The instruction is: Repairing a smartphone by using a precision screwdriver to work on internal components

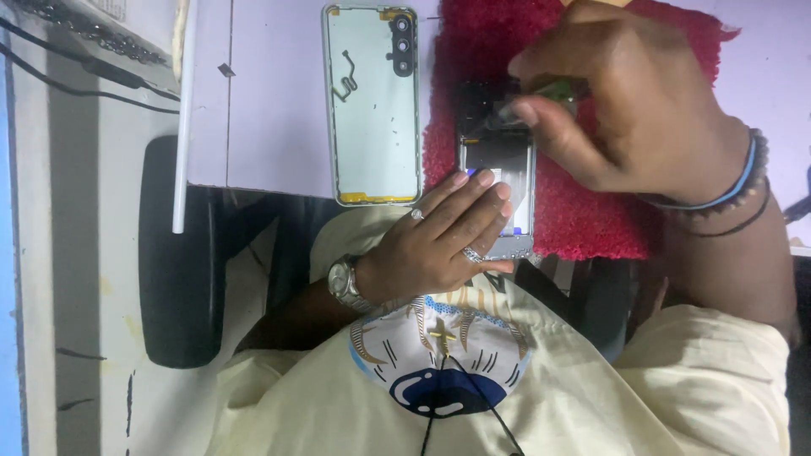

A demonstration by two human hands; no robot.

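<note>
Along the left edge, black cables (84, 72) trail over a pale surface, and a white desk (270, 110) carries a detached pale green phone back cover (373, 105) lying inside-up, camera holes at its top. Just right of it, the left hand (439, 232), with rings and a silver wristwatch (342, 283), lies flat, fingers pressing the lower end of an opened silver-framed phone (500, 169) on a red fuzzy mat (583, 203). Over the phone's upper end, the right hand (625, 101), wearing bead bracelets, pinches a small greenish part (553, 89), blurred
</note>
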